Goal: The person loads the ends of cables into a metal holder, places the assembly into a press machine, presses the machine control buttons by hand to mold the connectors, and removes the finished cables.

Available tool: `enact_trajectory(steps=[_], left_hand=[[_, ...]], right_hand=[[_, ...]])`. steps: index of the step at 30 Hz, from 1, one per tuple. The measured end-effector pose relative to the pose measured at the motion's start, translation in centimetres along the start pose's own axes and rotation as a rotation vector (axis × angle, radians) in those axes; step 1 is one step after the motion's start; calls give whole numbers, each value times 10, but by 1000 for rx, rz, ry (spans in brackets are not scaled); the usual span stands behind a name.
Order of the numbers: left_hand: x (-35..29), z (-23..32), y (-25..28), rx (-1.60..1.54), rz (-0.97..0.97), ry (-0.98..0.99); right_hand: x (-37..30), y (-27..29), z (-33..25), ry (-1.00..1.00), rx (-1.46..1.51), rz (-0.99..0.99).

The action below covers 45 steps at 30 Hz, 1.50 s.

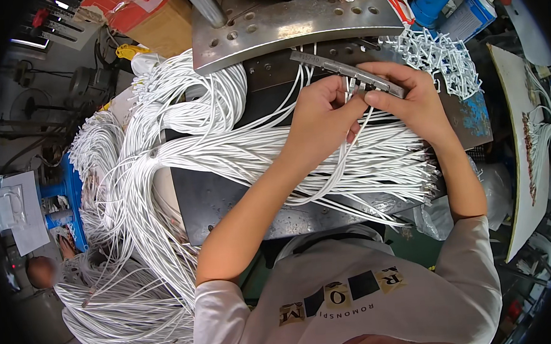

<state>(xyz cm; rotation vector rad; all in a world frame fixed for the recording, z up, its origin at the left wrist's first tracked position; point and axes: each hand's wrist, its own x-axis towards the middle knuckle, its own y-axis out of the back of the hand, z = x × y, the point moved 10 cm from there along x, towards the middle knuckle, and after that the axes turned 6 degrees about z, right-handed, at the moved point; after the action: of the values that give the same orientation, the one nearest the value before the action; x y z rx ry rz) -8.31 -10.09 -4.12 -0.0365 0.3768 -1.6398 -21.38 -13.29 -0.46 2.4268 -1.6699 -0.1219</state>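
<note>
Both my hands meet at a narrow grey metal bar (pixel 319 62) just below the front edge of a thick steel plate. My right hand (pixel 413 100) grips the bar's right end, with fingers behind it and the thumb in front. My left hand (pixel 325 115) is closed around a few white cables (pixel 336 184) whose ends meet the bar's lower side; the fingers partly hide them. Other thin white cables run up to the bar's left part. Beneath my hands a thick bundle of white cables (pixel 236 152) lies across the dark metal table (pixel 217 204), cut ends toward the right.
Above stands the steel press plate (pixel 298 29) with holes and posts. Small white bent pieces (pixel 439 61) are heaped at the right. More coiled cables (pixel 202 101) lie left, and a large bundle (pixel 132 307) hangs lower left. A board (pixel 514 157) stands far right. Another person (pixel 42 271) is at far left.
</note>
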Motion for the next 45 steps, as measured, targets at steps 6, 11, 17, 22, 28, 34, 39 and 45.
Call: enact_trajectory(steps=[6, 11, 17, 22, 28, 34, 39, 45], left_hand=[[1, 6, 8, -26, 56, -13], [3, 8, 19, -57, 135, -23], [2, 1, 13, -182, 72, 87], [-1, -5, 10, -216, 70, 145], [4, 17, 28, -25, 164, -68], [6, 11, 33, 64, 108, -13], [4, 4, 30, -22, 162, 67], [7, 3, 26, 4, 133, 36]], right_hand=[[4, 15, 10, -13, 69, 79], [2, 22, 15, -69, 149, 121], [2, 17, 22, -128, 171, 65], [1, 19, 6, -13, 38, 97], [2, 37, 9, -25, 52, 202], [3, 36, 12, -42, 128, 202], [3, 28, 15, -69, 95, 164], [3, 28, 13, -27, 29, 151]])
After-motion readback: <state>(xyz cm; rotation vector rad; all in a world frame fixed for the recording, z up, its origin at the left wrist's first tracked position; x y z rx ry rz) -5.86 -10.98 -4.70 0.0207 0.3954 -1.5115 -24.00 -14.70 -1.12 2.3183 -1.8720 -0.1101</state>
